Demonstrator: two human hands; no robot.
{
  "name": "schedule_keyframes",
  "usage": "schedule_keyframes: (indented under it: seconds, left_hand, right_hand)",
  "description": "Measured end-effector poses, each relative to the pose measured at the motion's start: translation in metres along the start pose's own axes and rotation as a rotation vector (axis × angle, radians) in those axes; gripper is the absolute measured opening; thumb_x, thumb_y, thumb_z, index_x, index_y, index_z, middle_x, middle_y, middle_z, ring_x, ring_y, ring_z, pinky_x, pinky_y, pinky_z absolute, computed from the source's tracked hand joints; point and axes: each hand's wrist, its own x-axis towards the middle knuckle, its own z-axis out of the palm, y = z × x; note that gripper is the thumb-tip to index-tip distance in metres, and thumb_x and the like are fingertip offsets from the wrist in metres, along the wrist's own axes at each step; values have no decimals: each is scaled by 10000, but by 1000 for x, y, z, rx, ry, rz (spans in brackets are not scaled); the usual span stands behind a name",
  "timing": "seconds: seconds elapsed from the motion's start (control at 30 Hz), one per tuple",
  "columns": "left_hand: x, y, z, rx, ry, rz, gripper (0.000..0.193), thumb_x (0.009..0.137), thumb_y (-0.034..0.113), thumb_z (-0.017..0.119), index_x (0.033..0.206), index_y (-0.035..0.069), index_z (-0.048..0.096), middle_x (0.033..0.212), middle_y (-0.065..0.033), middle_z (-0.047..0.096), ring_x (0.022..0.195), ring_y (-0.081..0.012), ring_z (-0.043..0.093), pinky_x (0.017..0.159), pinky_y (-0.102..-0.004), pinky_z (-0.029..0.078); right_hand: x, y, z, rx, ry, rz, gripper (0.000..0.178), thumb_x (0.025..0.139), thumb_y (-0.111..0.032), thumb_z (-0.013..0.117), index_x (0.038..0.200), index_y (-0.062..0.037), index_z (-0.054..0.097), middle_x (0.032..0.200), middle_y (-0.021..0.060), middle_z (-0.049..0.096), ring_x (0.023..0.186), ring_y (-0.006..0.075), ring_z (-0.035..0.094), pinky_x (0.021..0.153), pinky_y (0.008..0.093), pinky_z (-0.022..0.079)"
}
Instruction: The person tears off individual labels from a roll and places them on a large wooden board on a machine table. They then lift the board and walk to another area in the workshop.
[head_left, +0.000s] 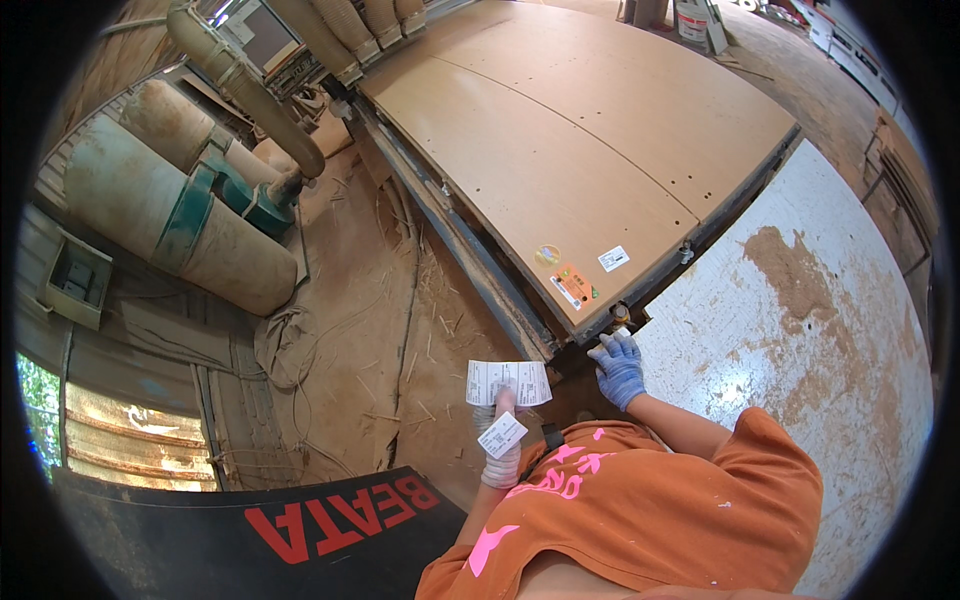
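My left hand (pixel 496 462), in a pale glove with the thumb bare, is closed on a strip of white printed labels (pixel 481 383). The thumb presses on the strip's middle. Another white label (pixel 502 435) lies over the back of the same hand. My right hand (pixel 618 371), in a blue-grey glove, is at the near corner of a large tan board, beside the white table's edge. Its fingers are bent together around something small and pale that I cannot make out. Near that corner the tan board (pixel 600 150) bears a white label (pixel 613 259) and an orange sticker (pixel 566 286).
The board lies on a dark machine frame (pixel 455 225). A white table (pixel 720 340) with a sawdust patch (pixel 790 275) adjoins on the right. Dust-collector bags (pixel 130 185) and a duct (pixel 245 90) stand left. Wood scraps litter the floor (pixel 345 260). A black panel (pixel 200 540) is lower left.
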Motion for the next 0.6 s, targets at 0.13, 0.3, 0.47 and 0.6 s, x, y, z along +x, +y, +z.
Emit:
schedule_keyframes:
  seconds: [0.13,0.3,0.47,0.6]
  left_hand:
    - [4,-7,-5,-56,-2,-38,222,838,120,568,1049,52,577,879,-47,644,678,-111,627,538,-225,510]
    - [2,-10,-7,-61,-18,-19,222,843,132,569,1050,55,577,869,-40,644,681,-107,624,540,-217,501]
    - [-1,-2,-7,15,-41,-45,276,860,160,561,1110,42,543,993,-60,612,850,-168,619,692,-300,528]
    - [-4,-1,-5,2,-47,-23,272,854,153,562,1104,44,549,977,-58,616,833,-168,620,687,-301,531]
  right_hand:
    - [0,0,0,-7,-19,7,323,656,-130,628,972,-191,628,1218,107,467,1175,320,364,1009,472,249]
    - [0,0,0,-5,-6,7,328,655,-131,629,976,-196,627,1218,106,466,1176,320,363,1009,470,251]
    - [0,-1,-1,-14,0,-2,331,654,-131,630,978,-196,622,1219,101,463,1174,316,364,1011,468,249]
    - [0,0,-1,4,4,-5,345,642,-123,632,979,-191,609,1215,108,464,1174,325,363,1012,473,251]
